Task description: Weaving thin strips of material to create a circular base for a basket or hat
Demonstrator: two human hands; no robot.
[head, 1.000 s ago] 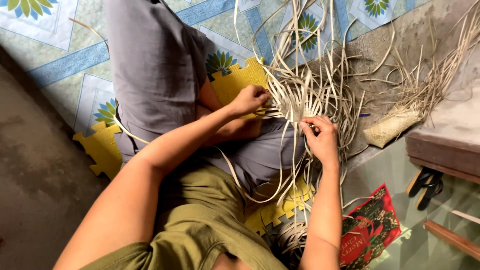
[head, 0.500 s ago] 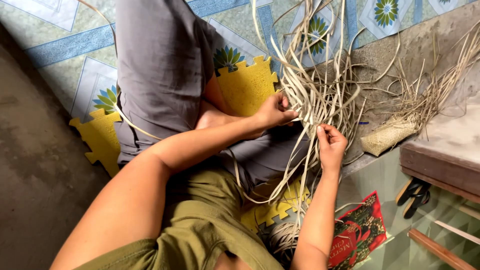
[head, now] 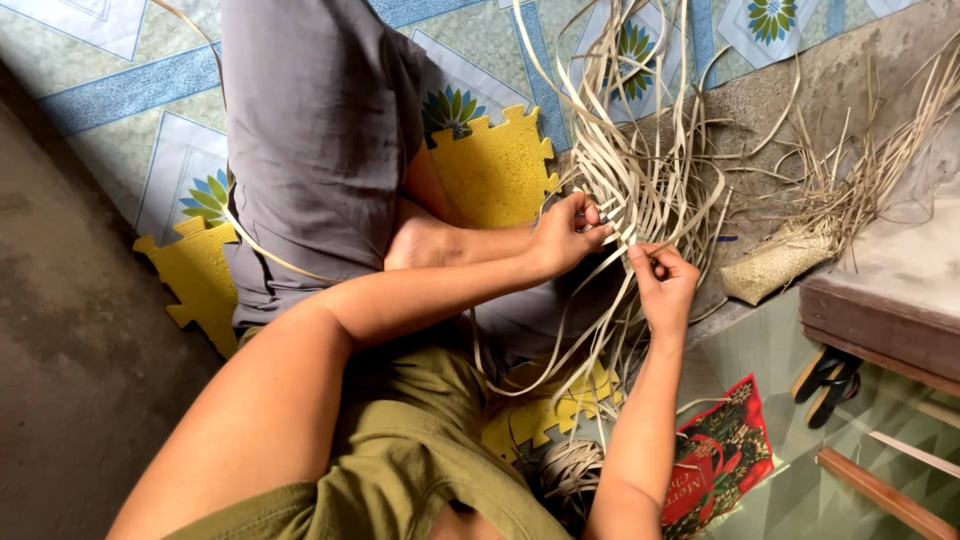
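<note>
I sit cross-legged on the floor with a loose tangle of pale flat weaving strips (head: 640,170) in front of my knees. My left hand (head: 565,232) pinches a few strips where they cross, fingers closed on them. Just to its right, my right hand (head: 663,280) grips one strip between thumb and fingers. Long strips trail down past both wrists towards my lap. My grey trouser leg (head: 310,130) and bare foot (head: 420,240) lie to the left of the hands.
Yellow foam puzzle mats (head: 490,160) lie under me on patterned floor tiles. A small woven piece (head: 775,265) with loose strands sits right. A low wooden platform (head: 880,310), sandals (head: 825,375), a red printed bag (head: 720,455) and a coil of strips (head: 570,470) are nearby.
The view has shifted, so everything sits further right and lower. My left hand has moved right to the crossing strips and my right hand has dropped slightly, still holding a strip.
</note>
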